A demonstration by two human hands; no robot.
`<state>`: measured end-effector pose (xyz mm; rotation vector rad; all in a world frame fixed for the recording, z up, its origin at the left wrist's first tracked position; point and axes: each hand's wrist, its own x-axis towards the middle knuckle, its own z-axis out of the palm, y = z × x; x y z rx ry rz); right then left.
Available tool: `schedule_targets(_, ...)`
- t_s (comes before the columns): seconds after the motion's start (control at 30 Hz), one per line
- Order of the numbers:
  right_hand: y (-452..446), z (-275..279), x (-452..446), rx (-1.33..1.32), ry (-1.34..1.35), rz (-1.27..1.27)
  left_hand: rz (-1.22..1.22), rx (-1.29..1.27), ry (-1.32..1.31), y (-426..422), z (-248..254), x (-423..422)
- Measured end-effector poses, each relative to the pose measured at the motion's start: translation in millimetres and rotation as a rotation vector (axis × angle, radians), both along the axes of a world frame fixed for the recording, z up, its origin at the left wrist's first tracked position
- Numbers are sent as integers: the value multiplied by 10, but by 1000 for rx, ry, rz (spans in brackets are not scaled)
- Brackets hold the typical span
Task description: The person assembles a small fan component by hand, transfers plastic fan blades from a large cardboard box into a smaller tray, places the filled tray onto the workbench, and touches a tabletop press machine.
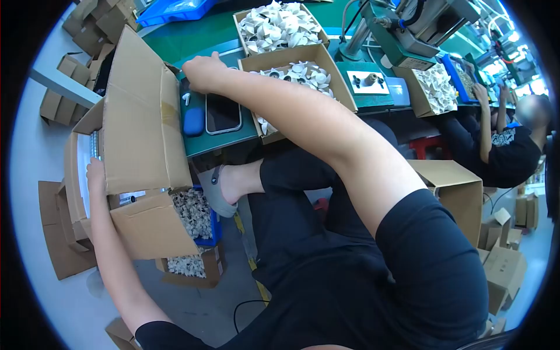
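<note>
My left hand (pixel 95 170) reaches into the large open cardboard box (pixel 137 111) on the left, beside its white inner lining (pixel 83 166). Its fingers look curled, and what they hold, if anything, is hidden. Over the green table my right hand (pixel 205 73) is closed, near the box's upright flap; I cannot make out anything in it. Just below it lie a phone (pixel 224 114), a blue case (pixel 193 122) and a white earbud (pixel 186 99). My right forearm crosses above a cardboard tray (pixel 341 87) of white bladed plastic parts (pixel 303 76).
Another tray of white parts (pixel 280 26) stands behind. A press machine (pixel 402 41) and a fixture plate (pixel 367 83) are further right. Under the table, small parts fill a blue bin (pixel 195 213). A co-worker (pixel 516 146) sits at right. Cardboard boxes (pixel 452 192) stand around.
</note>
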<state>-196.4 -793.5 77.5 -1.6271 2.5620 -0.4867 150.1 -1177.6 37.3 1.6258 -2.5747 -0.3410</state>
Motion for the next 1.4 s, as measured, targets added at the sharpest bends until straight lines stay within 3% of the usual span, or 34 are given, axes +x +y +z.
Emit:
schedule_targets(0.07, -64, -63, -2, -2, -21, -39, 19, 18, 19, 191, 122, -70)
schedule_targets(0.17, -54, -62, -45, -6, -51, -75, -77, -159, -376, 684, 350, -230)
schedule_targets(0.4, -54, -11, -74, -18, -25, -114, -37, -156, -279, 652, 302, -228)
schedule_targets(0.5, 73, 111, -120, -201, -152, -145, -41, -148, -255, 587, 289, -188)
schedule_targets(0.6, 722, 542, -25, -410, -279, 11, -42, -126, -228, 530, 248, -134)
schedule_targets(0.73, 1851, 780, 210, -564, -132, 133, -18, -180, -221, 313, 113, -94)
schedule_targets(0.8, 2465, 846, 388, -649, -242, 171, -69, -119, -174, 282, 99, -91)
schedule_targets(0.9, 3152, 535, 478, -783, -480, 78, -160, -54, -132, 238, 92, -81)
schedule_targets(0.97, 3518, 353, 493, -893, -801, -243, -212, -20, -109, 221, 99, -69)
schedule_targets(1.0, 3685, 258, 430, -898, -810, -242, -231, -5, -97, 212, 103, -58)
schedule_targets(1.07, 3911, 104, 228, -913, -783, -482, -234, 18, -79, 200, 117, -20)
schedule_targets(1.17, 3976, 34, -30, -1011, -729, -472, -189, 18, -69, 207, 169, 54)
schedule_targets(1.23, 3934, 60, -171, -1002, -535, -556, -163, 2, -66, 198, 251, 93)
schedule_targets(1.3, 3836, 38, -265, -962, -495, -556, -42, 205, 344, 283, 292, -78)
schedule_targets(1.4, 3886, 64, -378, -841, -371, -606, -78, 39, 166, 470, 408, -133)
